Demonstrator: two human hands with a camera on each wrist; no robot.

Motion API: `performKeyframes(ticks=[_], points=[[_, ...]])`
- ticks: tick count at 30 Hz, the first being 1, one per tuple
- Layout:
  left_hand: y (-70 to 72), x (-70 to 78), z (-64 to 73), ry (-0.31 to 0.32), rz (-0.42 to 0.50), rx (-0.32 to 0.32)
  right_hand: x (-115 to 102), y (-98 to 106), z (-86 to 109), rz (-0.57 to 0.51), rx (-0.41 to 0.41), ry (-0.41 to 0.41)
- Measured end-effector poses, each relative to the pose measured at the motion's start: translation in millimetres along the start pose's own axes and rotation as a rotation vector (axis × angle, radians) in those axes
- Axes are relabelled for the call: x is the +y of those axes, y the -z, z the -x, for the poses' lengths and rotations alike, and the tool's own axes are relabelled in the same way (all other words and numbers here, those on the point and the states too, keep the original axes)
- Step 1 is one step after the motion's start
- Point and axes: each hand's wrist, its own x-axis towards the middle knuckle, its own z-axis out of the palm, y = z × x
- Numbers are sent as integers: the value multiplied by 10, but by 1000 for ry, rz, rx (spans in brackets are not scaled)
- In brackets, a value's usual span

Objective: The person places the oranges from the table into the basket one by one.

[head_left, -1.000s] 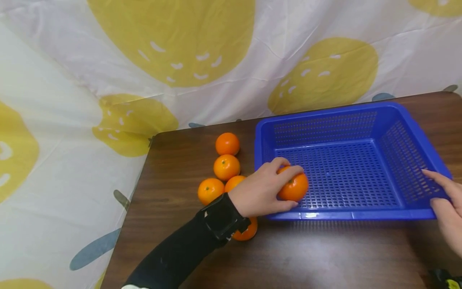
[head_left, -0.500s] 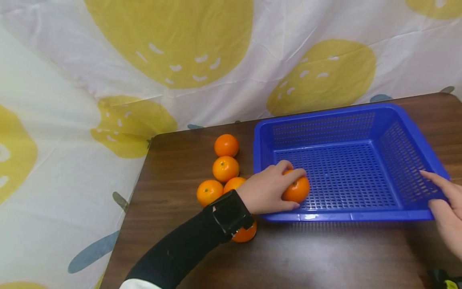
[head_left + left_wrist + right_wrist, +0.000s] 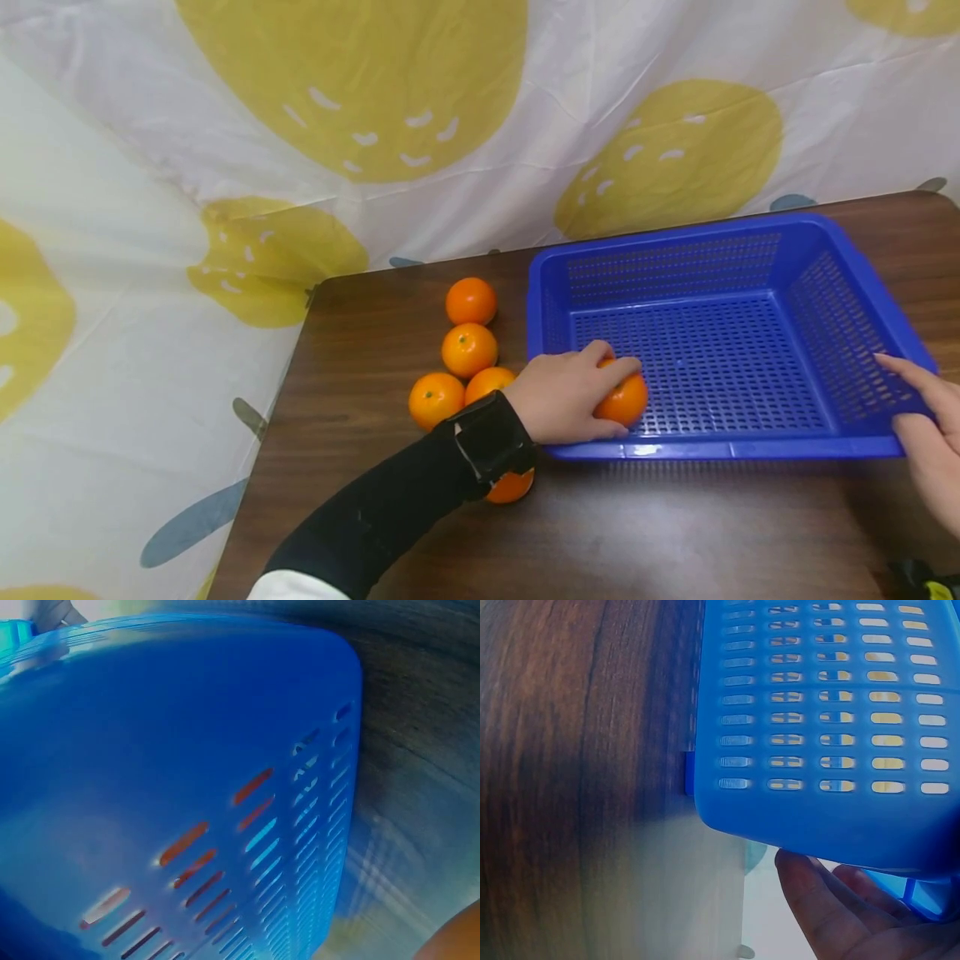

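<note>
My left hand [image 3: 562, 398] holds an orange [image 3: 624, 402] low in the near left corner of a blue plastic basket [image 3: 731, 450], fingers over its top and thumb on the near side. At the opposite near corner, my right hand [image 3: 933, 425] grips the basket's rim, index finger reaching inside. The left wrist view is mostly filled by the basket's slotted wall [image 3: 150, 727], with orange colour behind some slots and the left hand hidden. In the right wrist view, fingers [image 3: 817, 904] of the right hand touch the basket's edge.
Several loose oranges [image 3: 469, 350] lie on the brown wooden table [image 3: 360, 350] left of the basket; the left forearm partly covers some. A white cloth [image 3: 465, 208] with yellow fruit prints hangs behind the table and along its left side.
My left hand and the orange have shifted slightly right and lower toward the basket's near side. The right hand keeps its grip on the rim, and the loose oranges stay put.
</note>
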Motion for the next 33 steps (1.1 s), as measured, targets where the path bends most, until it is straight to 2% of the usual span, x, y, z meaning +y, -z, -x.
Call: performKeyframes(ticks=[6,18,27,33], points=[[-9,-1,-38,-4,-45,-26,-10,-13,-18,-64,28,31],[13,24,-70,18,-63,-78,-30,-11,-13,-61,25,22],[-10,34,-73,29,-92,-69,-27,-13,5,-7,-4,-17],[-15,33,-68,35,-91,-55,-29,-7,6,-10,7,-7]])
